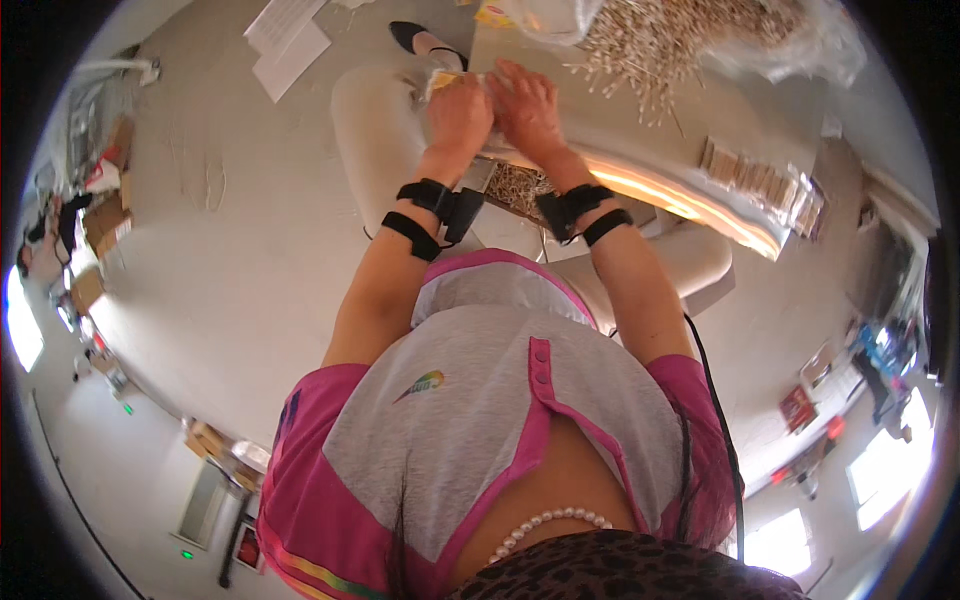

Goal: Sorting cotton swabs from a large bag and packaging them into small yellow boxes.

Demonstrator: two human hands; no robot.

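Note:
At the left edge of the table (620, 135), my left hand (461, 118) is closed on a small clear plastic packet (443, 79) with a yellow patch; most of the packet is hidden under the fingers. Right beside it, my right hand (528, 112) has its fingers apart and slightly bent, palm down. Its fingertips are close to the packet's side; whether they touch it I cannot tell. A large loose heap of cotton swabs (650, 45) spreads over the table to the right of my hands.
Clear plastic bags (800, 45) lie around the heap. Several filled swab packs (752, 170) stand in a row at the table's right. Below the table edge, between my forearms, is a container of more swabs (516, 188). White papers (287, 45) lie on the floor at left.

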